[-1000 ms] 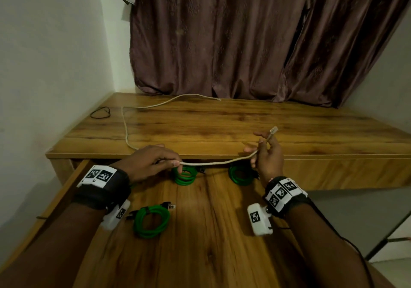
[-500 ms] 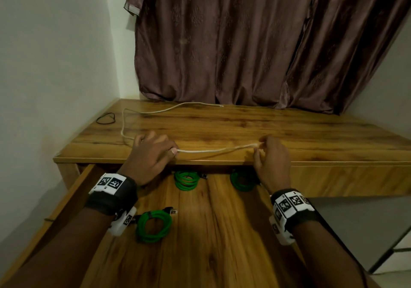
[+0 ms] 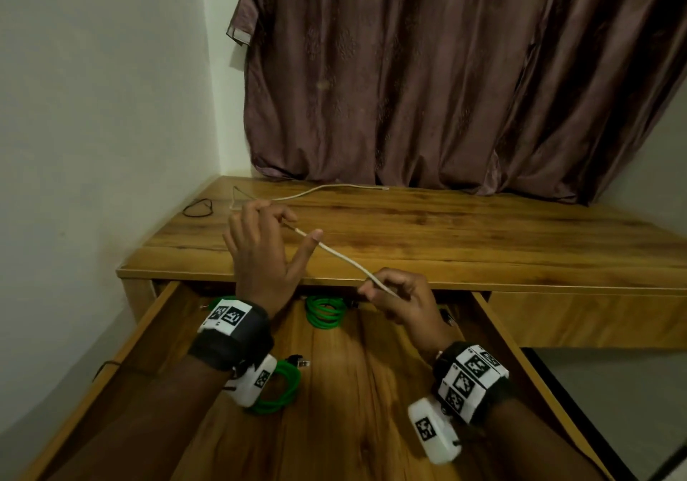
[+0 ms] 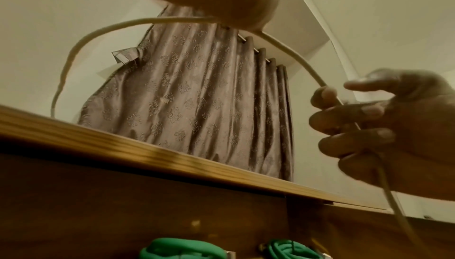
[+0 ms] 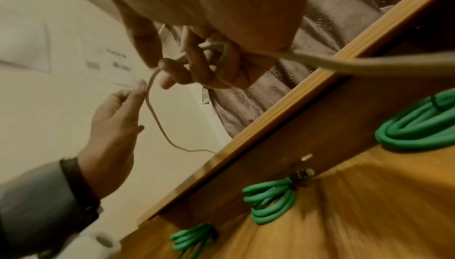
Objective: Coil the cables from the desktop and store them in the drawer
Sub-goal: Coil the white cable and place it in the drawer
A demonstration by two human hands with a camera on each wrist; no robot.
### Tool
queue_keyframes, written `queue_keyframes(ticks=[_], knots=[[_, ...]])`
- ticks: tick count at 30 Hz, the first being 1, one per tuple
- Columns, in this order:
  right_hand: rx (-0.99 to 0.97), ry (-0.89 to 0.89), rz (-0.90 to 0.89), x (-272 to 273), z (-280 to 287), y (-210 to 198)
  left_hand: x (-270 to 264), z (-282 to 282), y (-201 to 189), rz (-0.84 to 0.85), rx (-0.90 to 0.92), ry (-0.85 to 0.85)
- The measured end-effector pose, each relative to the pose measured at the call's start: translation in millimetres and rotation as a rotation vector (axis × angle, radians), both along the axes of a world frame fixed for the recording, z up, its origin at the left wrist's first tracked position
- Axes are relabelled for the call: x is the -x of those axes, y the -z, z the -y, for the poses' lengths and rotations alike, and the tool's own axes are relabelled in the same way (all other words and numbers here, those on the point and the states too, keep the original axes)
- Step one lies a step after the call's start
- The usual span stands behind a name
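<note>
The white cable (image 3: 342, 256) runs as a taut diagonal through the middle of the head view, from the left hand (image 3: 260, 253) at upper left down to the right hand (image 3: 399, 300) at lower right, just above the front edge of the counter (image 3: 446, 242). The right hand is clenched round the near end, with finger and thumb pinching it and the other fingers curled; in the left wrist view a length of cable also drops below that hand at the right of the frame. The left hand has its fingers bent round the cable, thumb stretched out under it, so it is grasping the cable loosely, more as a guide than a clamp. Beyond the left hand the cable bends back and trails along the far edge of the counter toward the curtain (image 3: 446, 71), in the upper centre of the frame.

The coming wrap likely turns on this: the free length lies beyond the left hand, up and leftward in the frame, so the slack has to be drawn along that diagonal toward the right hand, which is nearer the open drawer (image 3: 371, 387). Green coils (image 3: 325, 311) already lie in the drawer, at the bottom of the frame
</note>
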State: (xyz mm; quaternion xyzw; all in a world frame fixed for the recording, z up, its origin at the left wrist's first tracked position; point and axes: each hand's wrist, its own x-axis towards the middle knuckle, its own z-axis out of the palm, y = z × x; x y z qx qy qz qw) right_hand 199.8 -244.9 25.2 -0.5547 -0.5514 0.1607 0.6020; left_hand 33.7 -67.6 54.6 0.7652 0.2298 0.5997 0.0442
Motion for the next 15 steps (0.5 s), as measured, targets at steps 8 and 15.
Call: queue_keyframes(ticks=[8, 15], knots=[[-0.071, -0.082, -0.365, 3.1, -2.7, -6.3, -9.5, 42.4, -9.8, 0.128, 0.135, 0.293], [-0.345, -0.067, -0.763, 0.7, -0.8, -9.6, -16.2, 90.9, 25.3, -0.554, 0.376, 0.526]])
